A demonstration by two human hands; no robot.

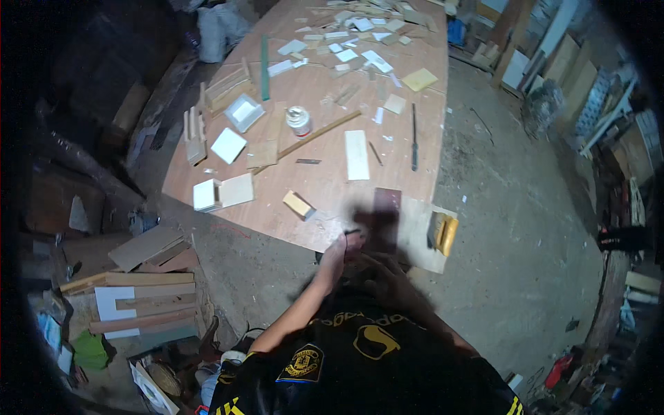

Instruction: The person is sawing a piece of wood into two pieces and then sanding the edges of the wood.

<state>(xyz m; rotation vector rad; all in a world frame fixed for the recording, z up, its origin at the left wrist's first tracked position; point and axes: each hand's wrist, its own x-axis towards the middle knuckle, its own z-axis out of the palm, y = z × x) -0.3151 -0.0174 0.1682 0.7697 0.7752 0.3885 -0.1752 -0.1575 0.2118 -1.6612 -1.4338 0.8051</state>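
My left hand [353, 242] is over the near edge of the wooden table, its fingers closed around something small and dark that I cannot make out. Close beside it on the right, my right hand [386, 268] lies in deep shadow near my body, its fingers hardly visible. Just beyond the hands lies a flat reddish-brown sheet [387, 202]. To its right a yellow-handled tool [448, 235] rests on a pale board [420, 254] at the table's corner. A small wooden block [297, 204] sits to the left of my hands.
Further up the table [328, 197] are a pale rectangular board [357, 155], a thin dark tool [414, 142], a long wooden stick [315, 140] and a white jar [298, 122]. Whitish boxes [228, 145] stand left. Scattered wood offcuts [346, 55] cover the far end. Stacked boards [149, 301] lie on the floor.
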